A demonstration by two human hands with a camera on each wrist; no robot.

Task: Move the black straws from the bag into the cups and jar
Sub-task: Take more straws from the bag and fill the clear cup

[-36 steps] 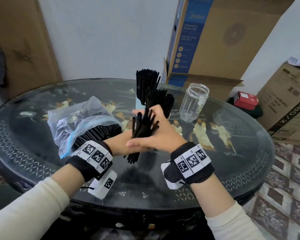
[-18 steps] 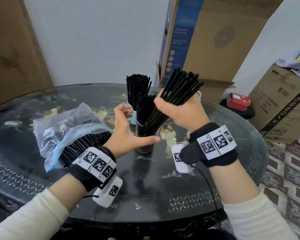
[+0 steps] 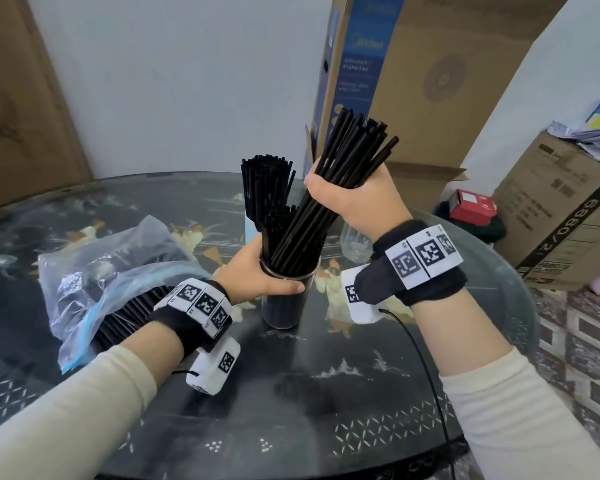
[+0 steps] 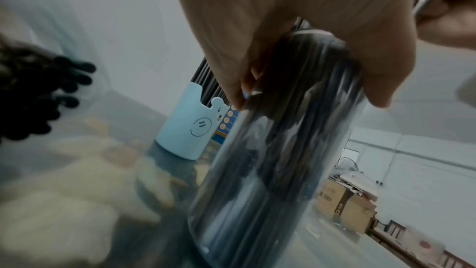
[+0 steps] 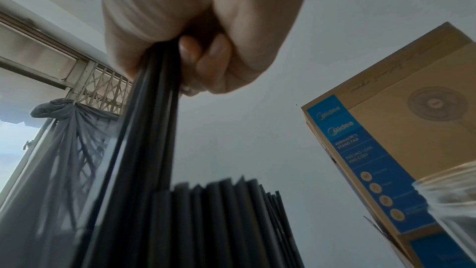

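My right hand (image 3: pixel 347 199) grips a bundle of black straws (image 3: pixel 329 188) tilted to the right, and their lower ends sit inside a clear glass cup (image 3: pixel 284 306) at the table's middle. My left hand (image 3: pixel 264 271) holds that cup (image 4: pixel 270 150) near its rim. The cup holds other straws too. Behind it a light-blue bear cup (image 4: pixel 188 125) stands full of straws (image 3: pixel 265 188). A clear jar (image 3: pixel 355 244) shows partly behind my right wrist. To the left lies the plastic bag (image 3: pixel 111 271) with more black straws inside.
The round dark glass table (image 3: pixel 326 393) carries everything. A tall fan carton (image 3: pixel 413 81) stands behind the table. Cardboard boxes (image 3: pixel 561 209) and a red box (image 3: pixel 471 206) are on the right, beyond the table edge.
My right hand has lifted the bundle away from the bag and lowered its ends into the glass cup. My left hand, open half a second ago, has closed round the cup.
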